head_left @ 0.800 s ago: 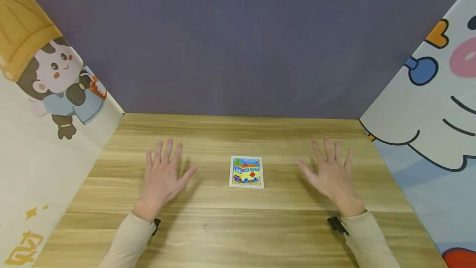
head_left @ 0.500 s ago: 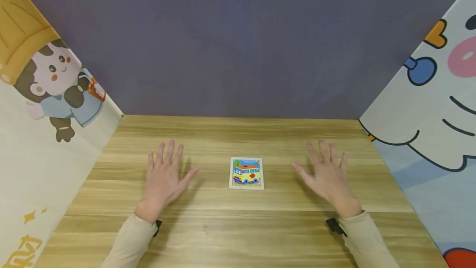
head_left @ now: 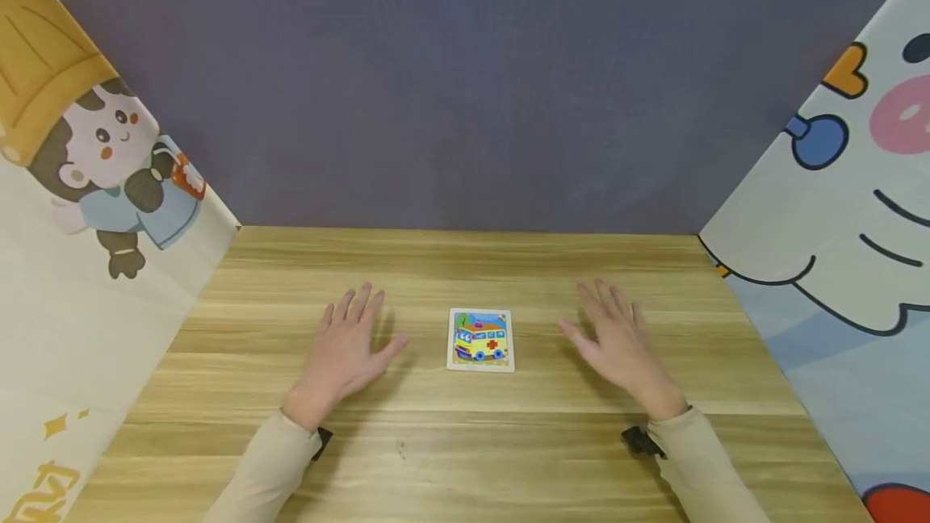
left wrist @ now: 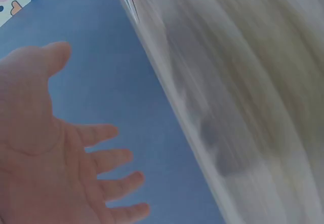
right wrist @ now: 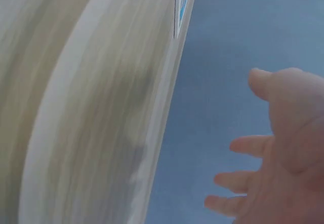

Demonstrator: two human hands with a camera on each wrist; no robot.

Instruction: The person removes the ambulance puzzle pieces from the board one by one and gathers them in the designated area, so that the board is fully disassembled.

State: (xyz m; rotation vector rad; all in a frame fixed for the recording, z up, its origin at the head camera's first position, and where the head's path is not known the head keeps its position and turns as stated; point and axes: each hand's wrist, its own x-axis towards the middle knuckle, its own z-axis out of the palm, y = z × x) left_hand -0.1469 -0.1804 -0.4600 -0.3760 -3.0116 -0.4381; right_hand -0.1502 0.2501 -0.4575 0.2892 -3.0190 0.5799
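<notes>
A square picture puzzle (head_left: 481, 340) with a pale frame lies flat near the middle of the wooden table. It shows a yellow cartoon ambulance with a red cross. To its left my left hand (head_left: 345, 349) hovers over the table, fingers spread and thumb toward the puzzle. My right hand (head_left: 617, 341) hovers on the other side in much the same pose. Neither hand touches the puzzle or holds anything. In the right wrist view, an edge of the puzzle (right wrist: 183, 3) shows at the top, beyond the thumb of the right hand (right wrist: 288, 148). The left wrist view shows the left palm (left wrist: 45, 158) with fingers extended.
The wood-grain table (head_left: 465, 458) ends at a dark grey-blue panel (head_left: 465, 87) behind. Cartoon-printed panels stand at the left (head_left: 145, 329) and right (head_left: 835, 281) sides. A small black device (head_left: 643, 441) sits at the right wrist, beside the beige sleeve (head_left: 701, 458).
Both hands have moved inward toward the puzzle, the left one to the right and the right one to the left. The puzzle has stayed in place on the table.
</notes>
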